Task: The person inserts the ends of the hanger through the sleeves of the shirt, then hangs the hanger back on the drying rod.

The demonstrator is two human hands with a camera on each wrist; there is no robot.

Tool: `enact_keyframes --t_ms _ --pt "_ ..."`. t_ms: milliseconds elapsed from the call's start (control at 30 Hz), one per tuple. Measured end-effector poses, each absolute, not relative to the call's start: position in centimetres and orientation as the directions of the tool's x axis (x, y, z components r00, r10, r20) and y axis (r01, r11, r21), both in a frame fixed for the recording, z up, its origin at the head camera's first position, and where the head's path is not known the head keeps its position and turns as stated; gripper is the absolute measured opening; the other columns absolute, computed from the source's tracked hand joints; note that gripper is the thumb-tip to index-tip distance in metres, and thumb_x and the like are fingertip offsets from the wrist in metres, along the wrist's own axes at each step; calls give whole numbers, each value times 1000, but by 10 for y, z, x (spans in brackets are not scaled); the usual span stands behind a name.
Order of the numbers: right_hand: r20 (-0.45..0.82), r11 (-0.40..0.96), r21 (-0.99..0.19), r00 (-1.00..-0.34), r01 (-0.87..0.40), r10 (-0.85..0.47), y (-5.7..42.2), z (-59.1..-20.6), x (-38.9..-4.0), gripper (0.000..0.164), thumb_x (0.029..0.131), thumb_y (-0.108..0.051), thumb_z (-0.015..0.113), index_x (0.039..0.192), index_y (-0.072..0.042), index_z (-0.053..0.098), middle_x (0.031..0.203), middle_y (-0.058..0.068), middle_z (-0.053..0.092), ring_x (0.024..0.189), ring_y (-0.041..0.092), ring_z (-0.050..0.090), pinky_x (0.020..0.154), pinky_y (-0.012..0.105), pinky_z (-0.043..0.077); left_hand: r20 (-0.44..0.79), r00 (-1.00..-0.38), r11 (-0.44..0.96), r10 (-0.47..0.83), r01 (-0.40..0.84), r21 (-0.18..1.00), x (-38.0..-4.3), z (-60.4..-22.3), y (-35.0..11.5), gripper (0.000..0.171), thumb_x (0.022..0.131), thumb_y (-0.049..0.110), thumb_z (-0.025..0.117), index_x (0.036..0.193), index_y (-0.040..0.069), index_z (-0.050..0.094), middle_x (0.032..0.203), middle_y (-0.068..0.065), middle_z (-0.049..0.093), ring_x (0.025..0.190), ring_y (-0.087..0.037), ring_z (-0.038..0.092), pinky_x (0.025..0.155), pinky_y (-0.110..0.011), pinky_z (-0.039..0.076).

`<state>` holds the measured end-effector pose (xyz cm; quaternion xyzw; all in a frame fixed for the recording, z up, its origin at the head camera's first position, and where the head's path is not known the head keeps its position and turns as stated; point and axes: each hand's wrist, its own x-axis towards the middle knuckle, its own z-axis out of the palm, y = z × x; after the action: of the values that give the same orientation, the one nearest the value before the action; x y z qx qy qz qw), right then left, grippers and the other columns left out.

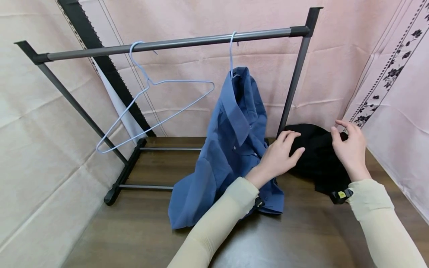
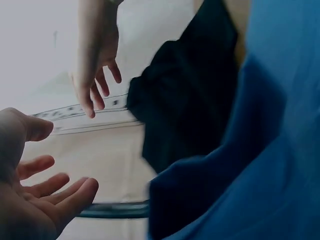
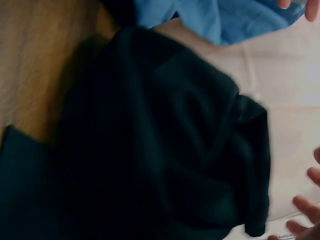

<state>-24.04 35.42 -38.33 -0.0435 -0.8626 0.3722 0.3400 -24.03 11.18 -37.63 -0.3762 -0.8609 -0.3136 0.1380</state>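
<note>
Left grip (image 1: 276,158): fingers loose and apart, holding nothing | black cloth (image 1: 313,163): bunched up near the back right corner of the bench (image 1: 134,230); looks soft, floppy, light, hard to break; folds might slip, so best pinch an edge on each side | right grip (image 1: 352,150): fingers spread, nothing in it

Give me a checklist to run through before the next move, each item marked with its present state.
1. Left hand free: ok, it holds nothing.
2. Right hand free: ok, it holds nothing.
3. Bare hanger hooked on the rail: ok.
4. Blue shirt hanging from the rail: ok, on a second hanger.
5. Black cloth laid flat: not ok, it lies bunched on the table.
6. Shirt seated evenly on its hanger: cannot tell, the fabric hides most of it.
</note>
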Motion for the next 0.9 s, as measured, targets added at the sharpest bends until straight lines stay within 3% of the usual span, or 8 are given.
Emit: enact_keyframes --t_ms 200,533,733,900 --pt "378 753 -655 -890 -64 253 370 -407 -242 59 105 -30 48 149 8 38 151 39 29 141 57 20 115 64 10 264 -777 600 571 615 511 -245 -402 137 57 105 46 48 156 23 34 158 -3 32 125 -15 57 100 -26 46" --pt "159 663 -747 -959 39 236 380 -433 -245 75 105 -32 44 158 4 6 155 44 3 142 60 8 113 69 14 64 -886 618 459 370 694 -248 -425 165 68 100 50 57 158 33 26 165 -3 19 138 -26 46 107 -38 43" --pt "118 714 -699 -978 41 171 382 -439 -243 75 105 -35 45 160 -1 8 149 49 14 134 66 20 105 74 21 18 -924 601 381 263 755 -252 -435 170 68 99 48 61 157 32 29 164 -6 21 132 -28 52 103 -37 46" --pt "77 770 -637 -992 27 99 383 -439 -239 69 106 -37 45 157 1 20 144 49 24 129 67 27 100 74 26 -12 -932 590 361 218 777 -259 -446 167 69 98 48 62 156 30 30 160 -5 29 131 -24 53 103 -34 45"
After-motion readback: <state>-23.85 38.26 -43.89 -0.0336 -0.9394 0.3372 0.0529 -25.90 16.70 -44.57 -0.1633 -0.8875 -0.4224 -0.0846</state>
